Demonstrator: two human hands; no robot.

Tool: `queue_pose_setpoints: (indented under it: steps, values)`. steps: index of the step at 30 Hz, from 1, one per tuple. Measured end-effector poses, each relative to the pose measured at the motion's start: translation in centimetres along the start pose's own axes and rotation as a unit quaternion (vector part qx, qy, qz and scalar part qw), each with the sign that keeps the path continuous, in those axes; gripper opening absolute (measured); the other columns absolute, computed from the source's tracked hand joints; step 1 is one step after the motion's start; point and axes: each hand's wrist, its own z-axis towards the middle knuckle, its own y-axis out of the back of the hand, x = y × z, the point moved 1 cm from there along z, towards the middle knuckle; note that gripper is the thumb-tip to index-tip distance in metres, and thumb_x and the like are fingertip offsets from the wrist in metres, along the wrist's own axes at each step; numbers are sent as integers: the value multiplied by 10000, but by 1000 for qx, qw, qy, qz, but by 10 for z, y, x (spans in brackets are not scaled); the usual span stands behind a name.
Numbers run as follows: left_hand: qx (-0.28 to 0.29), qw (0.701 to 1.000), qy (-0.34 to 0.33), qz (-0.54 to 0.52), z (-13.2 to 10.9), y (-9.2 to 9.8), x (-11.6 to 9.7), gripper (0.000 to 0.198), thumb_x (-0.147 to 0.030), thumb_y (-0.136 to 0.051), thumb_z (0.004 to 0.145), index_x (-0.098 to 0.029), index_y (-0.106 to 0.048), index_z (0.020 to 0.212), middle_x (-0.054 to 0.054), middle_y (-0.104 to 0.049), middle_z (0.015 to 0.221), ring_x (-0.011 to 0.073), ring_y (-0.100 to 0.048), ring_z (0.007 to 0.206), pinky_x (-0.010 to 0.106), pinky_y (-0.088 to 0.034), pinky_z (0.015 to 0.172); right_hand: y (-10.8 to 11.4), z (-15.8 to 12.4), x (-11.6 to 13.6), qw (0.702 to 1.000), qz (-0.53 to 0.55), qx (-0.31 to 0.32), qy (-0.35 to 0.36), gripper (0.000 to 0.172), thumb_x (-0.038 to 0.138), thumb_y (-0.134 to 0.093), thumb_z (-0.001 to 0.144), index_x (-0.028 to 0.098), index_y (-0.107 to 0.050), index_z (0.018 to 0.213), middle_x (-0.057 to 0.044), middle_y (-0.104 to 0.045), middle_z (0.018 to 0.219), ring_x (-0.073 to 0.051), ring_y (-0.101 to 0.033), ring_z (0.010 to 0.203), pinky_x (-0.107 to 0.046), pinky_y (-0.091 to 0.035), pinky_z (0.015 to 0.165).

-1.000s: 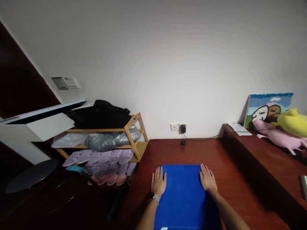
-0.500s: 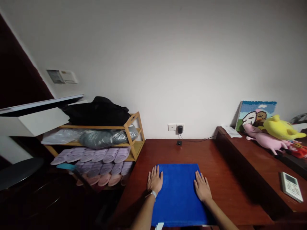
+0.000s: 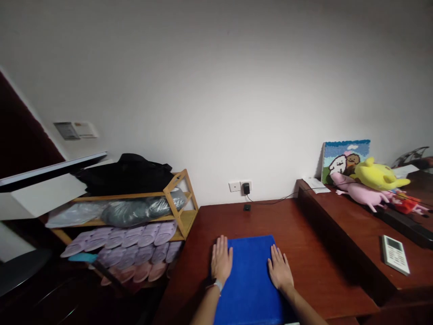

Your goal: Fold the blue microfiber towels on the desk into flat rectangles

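A blue cloth (image 3: 252, 277), smooth and roughly rectangular, lies flat on the reddish-brown wooden table (image 3: 314, 266). Its near edge runs close to the bottom of the view. My left hand (image 3: 222, 259) rests flat along the cloth's left edge, fingers stretched out and pointing away from me; a band circles that wrist. Opposite it, my right hand (image 3: 280, 268) lies with spread fingers on the cloth's right edge. Neither hand grips anything.
Left of the table stands a wooden shoe rack (image 3: 179, 205) with lilac slippers (image 3: 149, 234) and a black bag (image 3: 130, 174). A plugged-in adapter (image 3: 246, 188) is on the wall. The raised right surface holds plush toys (image 3: 361, 187) and a white remote-like device (image 3: 395, 255).
The view has tilted and turned slightly to the right. Both hands remain flat at the cloth's side edges; the left hand's fingers are closer together.
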Motion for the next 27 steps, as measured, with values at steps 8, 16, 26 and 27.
queue_pose_setpoints:
  steps: [8, 16, 26, 27]
  values:
    - [83, 973, -181, -113, -41, -44, -141, 586, -435, -158, 1069, -264, -174, 1630, 33, -298, 1672, 234, -228, 1557, 508, -256, 1276, -2, 0, -4, 999, -37, 8, 18, 667, 371, -176, 999, 135, -243, 1620, -39, -170, 1698, -205, -130, 1578, -423, -98, 1282]
    - [92, 996, -5, -18, -50, -17, -1, 711, -577, -179, 1043, -165, -296, 1611, 87, -253, 1681, 260, -216, 1560, 487, -218, 1282, -4, -2, -2, 999, -34, -1, 5, 664, 404, -136, 1021, 138, -208, 1626, -38, -186, 1702, -203, -149, 1576, -417, -101, 1279]
    - [66, 997, 29, -9, -64, -9, 32, 710, -521, -188, 1042, -104, -299, 1605, 111, -261, 1682, 244, -218, 1561, 428, -247, 1272, 1, -5, -2, 998, -51, 29, -5, 670, 421, -123, 1025, 140, -171, 1631, -31, -164, 1710, -201, -135, 1578, -411, -110, 1276]
    - [64, 997, 29, -9, -64, -9, 32, 708, -517, -189, 1042, -100, -303, 1603, 112, -261, 1681, 244, -221, 1560, 429, -248, 1271, 2, -9, -3, 998, -50, 30, -3, 676, 427, -121, 1024, 134, -164, 1632, -26, -158, 1711, -206, -126, 1579, -411, -112, 1277]
